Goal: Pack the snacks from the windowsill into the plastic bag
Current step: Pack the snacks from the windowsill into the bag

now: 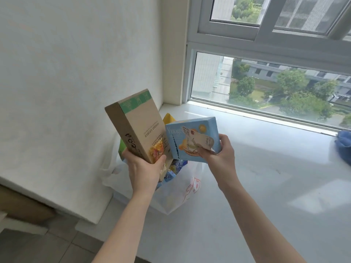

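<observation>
Frame centre: left hand (145,166) grips brown carton (136,126), right hand (218,150) grips blue snack box (191,139), both above white plastic bag (182,192) on windowsill (266,168). Bag already crowded; best lower boxes singly, narrow end first, steadying rim.
</observation>
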